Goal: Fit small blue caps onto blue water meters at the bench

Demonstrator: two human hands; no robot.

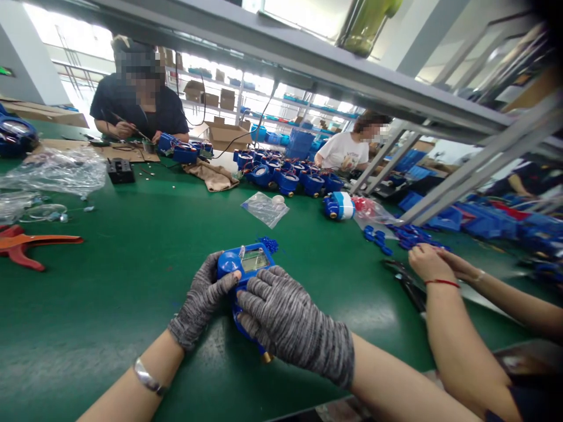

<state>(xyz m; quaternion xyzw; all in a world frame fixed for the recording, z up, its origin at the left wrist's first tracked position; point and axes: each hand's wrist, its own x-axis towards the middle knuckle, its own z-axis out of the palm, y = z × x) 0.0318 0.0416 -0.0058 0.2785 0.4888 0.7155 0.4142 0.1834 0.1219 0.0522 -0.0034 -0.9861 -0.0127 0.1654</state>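
Observation:
A blue water meter (229, 265) with a small grey display window and a brass pipe end sits on the green tabletop in front of me. My left hand (206, 296), in a grey knitted glove, grips its left side, the thumb pressed on the front near a round blue cover. From the right, my gloved right hand (281, 310) is closed over the lower part of the meter, hiding much of its body. Just behind the meter lies a small pile of tiny blue parts (268, 244).
Beyond are a clear plastic bag (265, 209), several blue meters (288, 181) and a white-wrapped meter (339, 206). Orange-handled pliers (26, 243) lie left. A co-worker's hands (428, 264) work at right beside blue parts (413, 235). A shelf beam (308, 58) crosses overhead.

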